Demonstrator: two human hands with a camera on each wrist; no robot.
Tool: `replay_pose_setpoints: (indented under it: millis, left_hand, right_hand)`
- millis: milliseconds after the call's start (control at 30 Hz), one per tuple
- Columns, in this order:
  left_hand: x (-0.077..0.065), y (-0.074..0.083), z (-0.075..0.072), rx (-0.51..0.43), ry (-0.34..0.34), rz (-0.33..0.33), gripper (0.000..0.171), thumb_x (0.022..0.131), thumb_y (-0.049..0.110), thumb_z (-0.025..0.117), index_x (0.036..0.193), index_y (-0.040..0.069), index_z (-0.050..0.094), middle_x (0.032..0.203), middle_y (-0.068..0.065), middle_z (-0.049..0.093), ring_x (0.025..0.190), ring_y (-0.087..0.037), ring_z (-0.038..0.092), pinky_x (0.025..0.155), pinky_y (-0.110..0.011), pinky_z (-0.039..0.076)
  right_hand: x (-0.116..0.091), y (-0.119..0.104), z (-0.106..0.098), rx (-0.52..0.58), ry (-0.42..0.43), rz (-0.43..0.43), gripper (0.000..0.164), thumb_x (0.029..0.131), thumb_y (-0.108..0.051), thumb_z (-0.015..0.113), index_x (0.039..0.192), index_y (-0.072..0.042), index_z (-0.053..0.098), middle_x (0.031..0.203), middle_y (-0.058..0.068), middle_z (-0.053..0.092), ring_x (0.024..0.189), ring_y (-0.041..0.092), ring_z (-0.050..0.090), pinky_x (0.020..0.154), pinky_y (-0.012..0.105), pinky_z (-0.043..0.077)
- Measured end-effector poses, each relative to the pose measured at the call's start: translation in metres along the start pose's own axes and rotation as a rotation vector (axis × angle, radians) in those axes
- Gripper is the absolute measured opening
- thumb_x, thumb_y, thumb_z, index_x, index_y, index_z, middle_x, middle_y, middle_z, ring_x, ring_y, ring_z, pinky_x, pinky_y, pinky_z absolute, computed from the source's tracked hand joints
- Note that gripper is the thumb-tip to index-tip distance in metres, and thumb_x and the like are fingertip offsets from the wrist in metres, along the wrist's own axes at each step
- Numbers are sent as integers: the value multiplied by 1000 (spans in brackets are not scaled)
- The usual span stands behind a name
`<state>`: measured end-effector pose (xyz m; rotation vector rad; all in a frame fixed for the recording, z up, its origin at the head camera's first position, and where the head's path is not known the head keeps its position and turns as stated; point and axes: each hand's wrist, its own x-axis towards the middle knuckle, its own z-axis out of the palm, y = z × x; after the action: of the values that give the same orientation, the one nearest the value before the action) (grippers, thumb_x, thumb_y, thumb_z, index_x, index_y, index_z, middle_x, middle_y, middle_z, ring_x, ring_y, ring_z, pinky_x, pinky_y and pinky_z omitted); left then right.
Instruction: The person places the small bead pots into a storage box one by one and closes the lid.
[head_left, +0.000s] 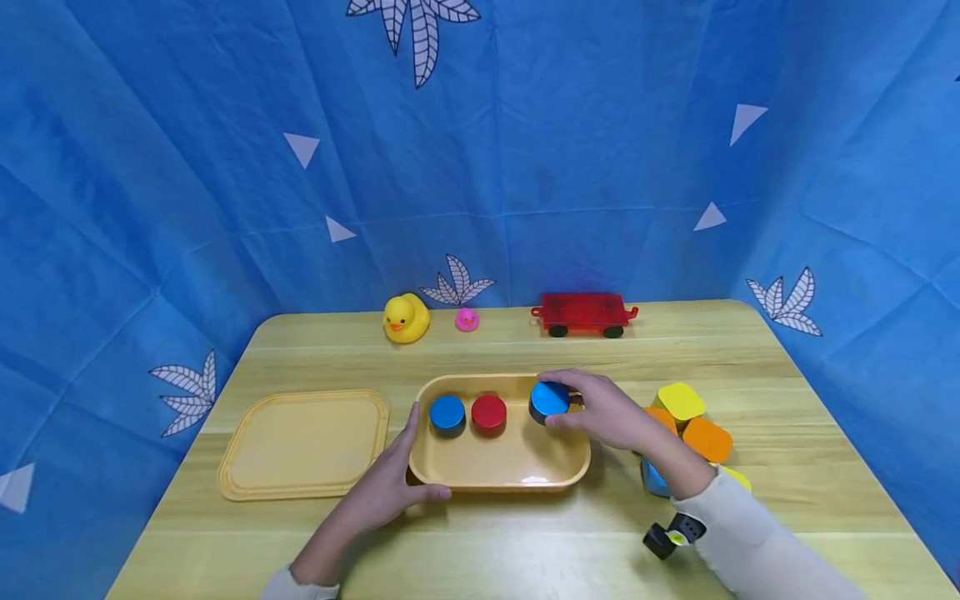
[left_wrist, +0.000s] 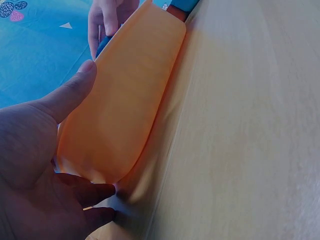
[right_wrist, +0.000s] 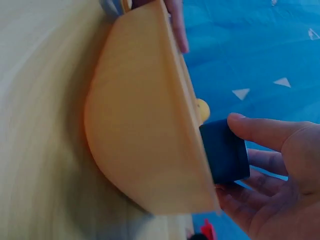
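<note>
Tub: a tan plastic tub (head_left: 480, 460) with rounded corners sits on the pale wood-grain bench (head_left: 525, 550).
Right hand: the right hand (head_left: 607, 412) has its grip clamped on a blue cylindrical block (head_left: 550, 400), thumb against fingers, over the tub's right end. The sides are pinched, likely so its top stays bare; whether its base touches the tub floor cannot be told.
Left hand: the left hand (head_left: 386, 487) has its grip spread apart, cupping the tub's near left corner, probably to steady it.
Inside the tub: a second blue cylinder (head_left: 447, 414) and a red cylinder (head_left: 489, 414) stand upright towards the left.
Left of the tub: a flat tan tray-like lid (head_left: 307, 442).
Behind the tub: a yellow duck (head_left: 405, 321), a tiny pink duck (head_left: 467, 320) and a red wheeled wagon (head_left: 583, 312).
Right of the tub: yellow, orange and blue blocks (head_left: 707, 439), partly hidden by the right forearm.
</note>
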<state>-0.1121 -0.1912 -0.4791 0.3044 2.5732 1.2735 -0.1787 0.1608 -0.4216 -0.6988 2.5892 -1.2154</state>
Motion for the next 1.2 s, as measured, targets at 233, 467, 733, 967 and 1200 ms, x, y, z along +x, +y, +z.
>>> replay_pose_setpoints:
  millis: [233,467,733,967,1200]
  left_hand:
    - [0,3,-1,-7,-3,6,128,81,41,88,167,23,-4,172,-11,11,157,-35,16,125,-55,18]
    - [0,3,-1,3,3,11,128,81,39,89,167,22,-4,172,-13,12,156,-37,17,125,-56,20]
    - [1,1,-1,-13,-3,7,128,80,41,89,167,23,-4,172,-11,12,157,-36,17,125,-54,20]
    - [0,0,-1,-15,-3,14,129,80,40,89,167,22,-5,172,-11,12,156,-36,18,125,-54,21]
    - [0,0,1,-15,0,18,129,80,39,89,167,22,-4,172,-12,13,156,-37,19,124,-54,22]
  right_hand:
    - [15,-8,19,-57,-26,-4,59,89,-13,82,141,3,59,136,21,63,118,38,61,102,53,53]
    - [30,-13,33,-139,-49,80,57,86,-8,82,137,2,61,134,18,64,119,37,58,103,54,50]
    - [42,-9,45,-217,-55,48,54,82,-8,85,131,1,65,130,16,67,121,35,59,106,51,49]
    - [46,-7,54,-213,-68,66,55,82,-9,86,132,0,65,132,17,66,123,37,59,106,52,48]
    - [45,-10,55,-172,-60,107,58,83,-8,85,137,-1,63,138,18,63,130,39,55,110,53,45]
